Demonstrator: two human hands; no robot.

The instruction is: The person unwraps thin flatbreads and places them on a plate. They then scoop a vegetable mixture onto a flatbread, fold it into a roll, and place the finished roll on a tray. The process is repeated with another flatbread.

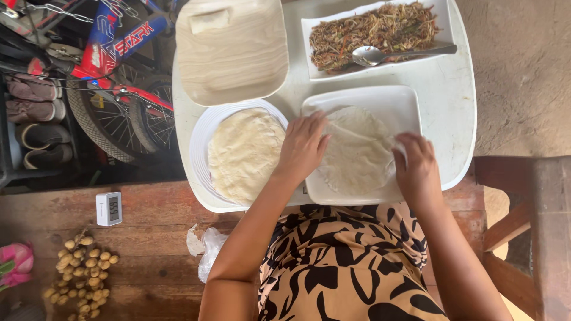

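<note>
Both hands work one thin wrapper (357,148) on the square plate (404,101): left hand (303,145) flat at nine o'clock, right hand (416,163) pinching its three o'clock edge.

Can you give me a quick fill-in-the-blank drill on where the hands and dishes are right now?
1. Both hands, left hand and right hand, touch a thin wrapper on a ____ white plate.
2. The stack of wrappers lies on a ____ white plate.
3. A ____ rests on the noodle dish.

Missing words: rectangular; round; spoon
</note>
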